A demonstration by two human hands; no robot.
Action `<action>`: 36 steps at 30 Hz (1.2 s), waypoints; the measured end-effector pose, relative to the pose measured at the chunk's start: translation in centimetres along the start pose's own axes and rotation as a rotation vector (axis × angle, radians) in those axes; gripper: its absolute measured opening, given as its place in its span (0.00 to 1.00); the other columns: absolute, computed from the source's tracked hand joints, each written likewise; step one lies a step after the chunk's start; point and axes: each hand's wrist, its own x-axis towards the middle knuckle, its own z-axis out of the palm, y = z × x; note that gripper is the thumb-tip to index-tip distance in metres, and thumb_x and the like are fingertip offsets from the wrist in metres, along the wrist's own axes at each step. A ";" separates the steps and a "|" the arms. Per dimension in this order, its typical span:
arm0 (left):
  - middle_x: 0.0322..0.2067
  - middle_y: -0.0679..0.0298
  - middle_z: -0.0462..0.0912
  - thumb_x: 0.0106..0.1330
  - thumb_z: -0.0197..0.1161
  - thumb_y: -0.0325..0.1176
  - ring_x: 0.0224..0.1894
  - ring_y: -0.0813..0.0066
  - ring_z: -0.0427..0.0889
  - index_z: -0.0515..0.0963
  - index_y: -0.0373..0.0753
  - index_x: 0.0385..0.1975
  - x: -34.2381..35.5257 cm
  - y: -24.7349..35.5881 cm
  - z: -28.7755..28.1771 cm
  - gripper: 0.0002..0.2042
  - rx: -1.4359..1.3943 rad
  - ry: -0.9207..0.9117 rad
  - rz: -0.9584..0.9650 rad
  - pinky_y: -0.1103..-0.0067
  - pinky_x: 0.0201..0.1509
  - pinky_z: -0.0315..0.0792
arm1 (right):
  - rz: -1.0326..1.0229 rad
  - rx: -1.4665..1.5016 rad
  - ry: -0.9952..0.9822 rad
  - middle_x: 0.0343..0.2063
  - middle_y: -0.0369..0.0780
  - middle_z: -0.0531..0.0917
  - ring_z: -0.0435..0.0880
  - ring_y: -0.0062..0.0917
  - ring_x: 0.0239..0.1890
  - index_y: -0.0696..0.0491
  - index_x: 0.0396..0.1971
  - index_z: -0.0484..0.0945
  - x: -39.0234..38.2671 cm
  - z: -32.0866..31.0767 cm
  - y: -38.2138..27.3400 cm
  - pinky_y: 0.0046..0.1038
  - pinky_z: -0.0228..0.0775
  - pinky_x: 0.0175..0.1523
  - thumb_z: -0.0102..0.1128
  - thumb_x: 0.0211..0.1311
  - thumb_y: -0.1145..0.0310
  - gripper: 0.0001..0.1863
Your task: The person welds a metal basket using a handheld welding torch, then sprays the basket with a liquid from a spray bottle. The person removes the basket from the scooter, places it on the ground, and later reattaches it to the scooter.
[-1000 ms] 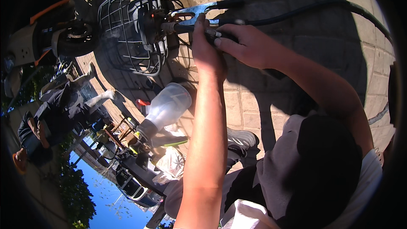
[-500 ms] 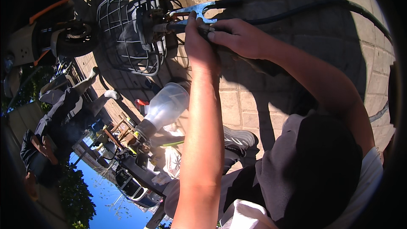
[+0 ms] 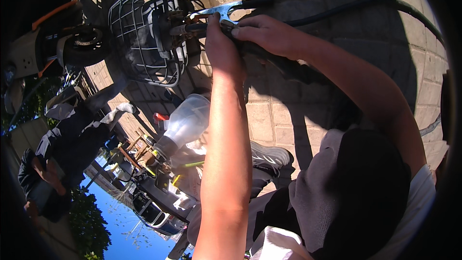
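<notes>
At the top centre my left hand (image 3: 221, 45) and my right hand (image 3: 264, 36) are closed together on a dark tube (image 3: 195, 28), with the thumb of my right hand pressing near a small fitting. Just beyond them lies a blue metal piece (image 3: 226, 8) with black tubular ends, against a rusty mechanism (image 3: 178, 29) beside a grey wire basket (image 3: 139, 29). A black hose (image 3: 337, 14) runs off to the right from behind my hands. What my fingers grip is partly hidden.
A scooter wheel (image 3: 84, 48) is at upper left. A person (image 3: 62, 149) in dark clothing is on the left. A translucent plastic container (image 3: 187, 118), red object (image 3: 160, 116) and cluttered items (image 3: 144, 151) lie left of my forearm, on paving (image 3: 269, 115).
Both hands, still closed together, have moved up and slightly left along with the tube. The person on the left has shifted posture.
</notes>
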 end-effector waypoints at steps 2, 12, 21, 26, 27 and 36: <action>0.37 0.63 0.78 0.71 0.50 0.50 0.39 0.72 0.78 0.75 0.36 0.48 0.0 0.0 0.2 0.21 -0.005 0.030 -0.005 0.77 0.42 0.73 | 0.014 0.006 -0.001 0.26 0.36 0.79 0.76 0.17 0.23 0.57 0.45 0.79 -0.1 -0.1 -0.1 0.23 0.71 0.24 0.55 0.67 0.54 0.20; 0.34 0.64 0.77 0.70 0.52 0.50 0.35 0.74 0.77 0.76 0.37 0.42 0.4 -0.2 0.0 0.20 0.006 0.051 -0.008 0.78 0.37 0.72 | -0.018 -0.032 0.014 0.26 0.35 0.80 0.76 0.16 0.23 0.57 0.46 0.79 0.3 0.0 0.3 0.23 0.70 0.24 0.55 0.67 0.54 0.21; 0.32 0.64 0.76 0.70 0.53 0.44 0.34 0.73 0.77 0.76 0.37 0.42 0.7 -0.4 -0.3 0.16 0.017 0.023 -0.004 0.76 0.38 0.74 | -0.048 -0.023 0.027 0.27 0.34 0.80 0.76 0.16 0.25 0.57 0.44 0.80 -0.1 -0.1 0.1 0.22 0.70 0.26 0.55 0.67 0.55 0.19; 0.31 0.64 0.76 0.69 0.54 0.44 0.34 0.73 0.78 0.76 0.37 0.41 0.8 -0.5 -0.3 0.15 0.004 0.006 0.020 0.76 0.37 0.74 | 0.006 0.018 0.041 0.23 0.32 0.77 0.73 0.14 0.21 0.57 0.37 0.79 -0.3 0.0 -0.1 0.21 0.66 0.26 0.53 0.70 0.59 0.15; 0.31 0.64 0.76 0.69 0.54 0.44 0.34 0.73 0.78 0.76 0.37 0.40 0.7 -0.5 -0.3 0.15 0.001 -0.003 0.018 0.76 0.37 0.74 | 0.029 0.026 0.036 0.23 0.32 0.77 0.73 0.14 0.21 0.57 0.37 0.79 -0.3 -0.1 -0.1 0.21 0.66 0.26 0.53 0.70 0.59 0.15; 0.31 0.64 0.77 0.69 0.54 0.44 0.33 0.73 0.78 0.76 0.37 0.38 0.8 -0.3 -0.3 0.15 -0.009 0.006 -0.006 0.76 0.37 0.75 | 0.022 -0.014 0.013 0.28 0.36 0.80 0.77 0.19 0.26 0.55 0.41 0.80 0.2 -0.4 0.3 0.25 0.72 0.25 0.55 0.66 0.52 0.20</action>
